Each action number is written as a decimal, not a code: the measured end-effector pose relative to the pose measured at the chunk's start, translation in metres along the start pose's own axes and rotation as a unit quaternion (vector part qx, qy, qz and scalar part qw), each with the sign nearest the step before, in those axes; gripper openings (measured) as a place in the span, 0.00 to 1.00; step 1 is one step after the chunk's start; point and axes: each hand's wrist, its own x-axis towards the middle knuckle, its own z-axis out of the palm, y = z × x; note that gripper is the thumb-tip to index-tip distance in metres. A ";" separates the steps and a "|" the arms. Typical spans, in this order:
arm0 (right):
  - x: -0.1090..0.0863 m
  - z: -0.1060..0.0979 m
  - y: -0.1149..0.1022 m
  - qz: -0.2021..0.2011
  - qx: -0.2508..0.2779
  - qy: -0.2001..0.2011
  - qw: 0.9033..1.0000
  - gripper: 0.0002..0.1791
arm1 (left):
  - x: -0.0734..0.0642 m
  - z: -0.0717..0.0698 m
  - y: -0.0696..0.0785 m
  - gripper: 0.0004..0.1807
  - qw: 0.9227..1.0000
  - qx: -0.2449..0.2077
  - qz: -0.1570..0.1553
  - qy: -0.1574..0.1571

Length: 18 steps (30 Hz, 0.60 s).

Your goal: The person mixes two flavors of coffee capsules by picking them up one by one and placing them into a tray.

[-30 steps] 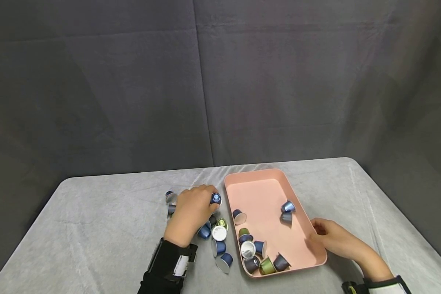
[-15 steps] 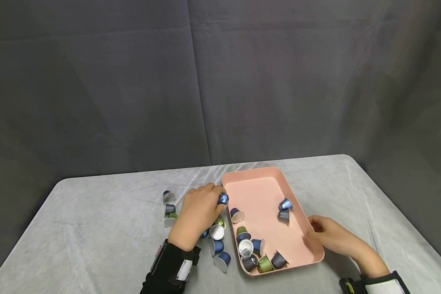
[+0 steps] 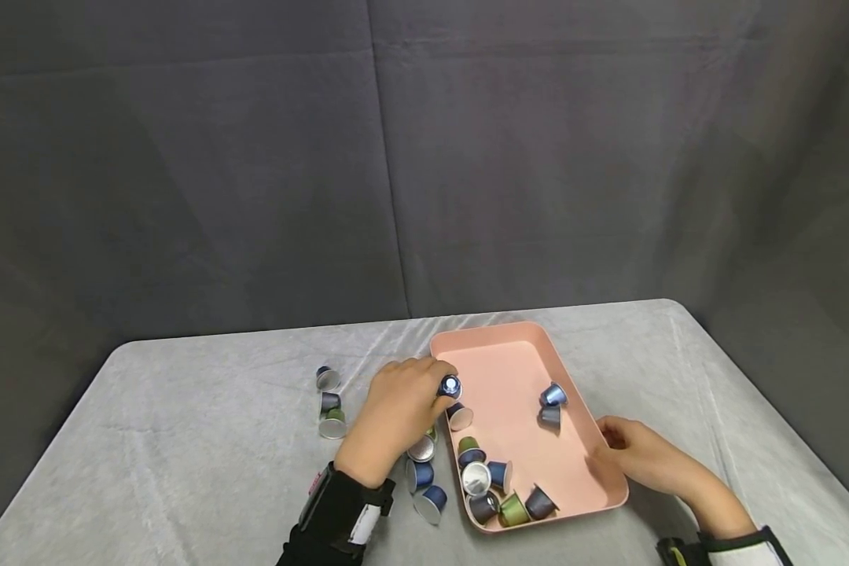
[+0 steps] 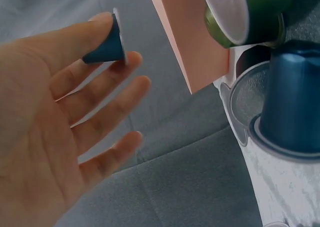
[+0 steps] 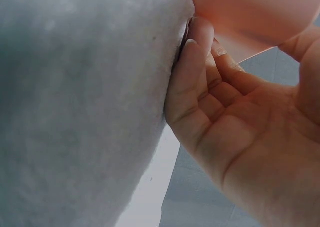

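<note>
- I see the person's left hand [image 3: 402, 401] pinching a little blue cup [image 3: 450, 385] with the thumb and a finger; the other fingers are spread apart.
- That blue cup is up at the left edge of the pink tray [image 3: 498, 369].
- The right hand [image 3: 644, 460] grips the tray's right side, near the close corner, with its fingers bent.
- Inside the tray, a shiny blue cup [image 3: 554, 394] and a gray cup [image 3: 549, 417] touch by the right wall.
- More cups bunch up at the near end, and a green cup [image 3: 514, 511] lies tipped over there beside a dark cup [image 3: 540, 503].
- Three cups sit in a row on the gray table [image 3: 184, 440], left of the left hand.
- Two navy cups [image 3: 431, 504] lie between the left wrist and the tray.
- A dark curtain [image 3: 255, 157] hangs behind the table.
</note>
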 end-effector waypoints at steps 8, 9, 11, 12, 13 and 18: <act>-0.001 0.000 0.000 -0.002 0.011 -0.004 1.000 0.16 | 0.002 0.006 0.006 0.14 1.000 0.008 0.019 -0.006; -0.001 0.000 0.000 -0.002 0.012 -0.004 1.000 0.16 | 0.003 0.007 0.007 0.14 1.000 0.010 0.023 -0.005; -0.001 0.000 0.000 -0.001 0.011 -0.003 1.000 0.17 | 0.003 0.010 0.009 0.14 1.000 0.008 0.030 -0.005; 0.000 0.000 0.000 0.000 0.012 -0.003 1.000 0.17 | 0.003 0.011 0.010 0.15 0.999 0.006 0.033 -0.005; 0.000 0.000 0.001 0.003 0.011 -0.001 1.000 0.17 | 0.003 0.011 0.012 0.15 0.999 0.004 0.036 -0.008; -0.001 0.000 0.002 0.001 0.011 -0.002 1.000 0.16 | 0.002 0.016 0.018 0.15 0.998 0.010 0.056 -0.024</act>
